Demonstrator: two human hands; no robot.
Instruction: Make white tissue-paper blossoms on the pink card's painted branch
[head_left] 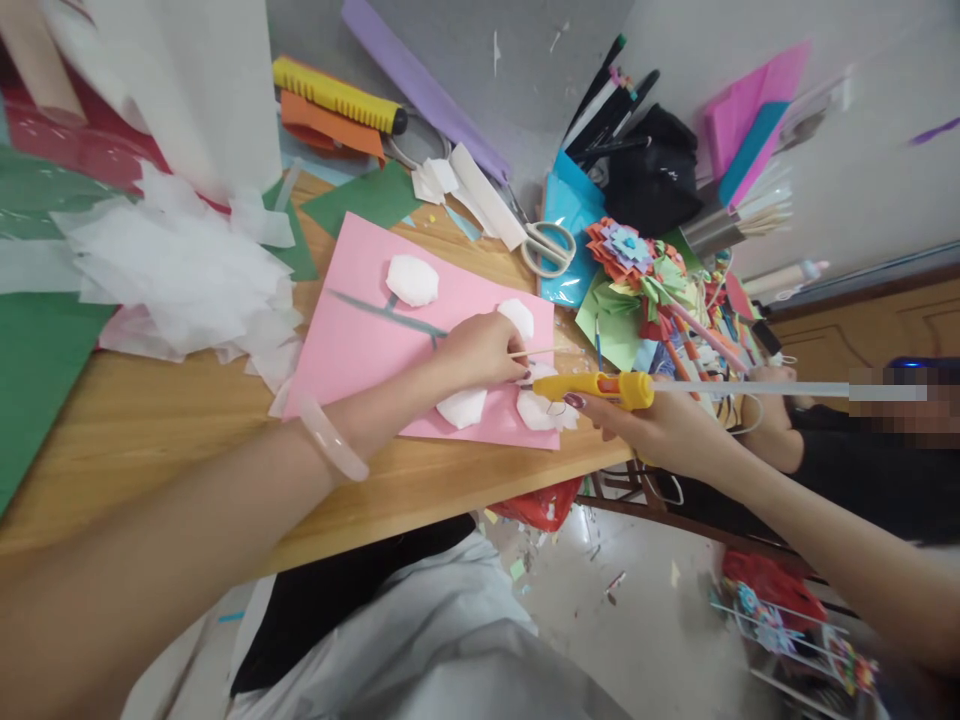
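Observation:
Over a pink sheet of paper (367, 370), my left hand (484, 352) is closed, with a thin wooden stick (541, 351) poking out from its fingertips. My right hand (675, 430) grips a yellow hot glue gun (592, 387), and a long translucent glue stick (750, 388) juts from its rear. The gun's nozzle is close to my left fingertips; I cannot tell if it touches anything. On the pink sheet are a dark grey-green branch line (394, 316) and several white paper puffs, one at the top (412, 280) and one at the lower right (541, 410).
White tissue pieces (180, 270) are heaped at left. Scissors (549, 248), a yellow cutter knife (337, 95) and paper scraps lie behind the sheet. Folded paper flowers (626, 250) and pens (611, 105) crowd the right. Another person's arm (776, 425) is beyond my right hand.

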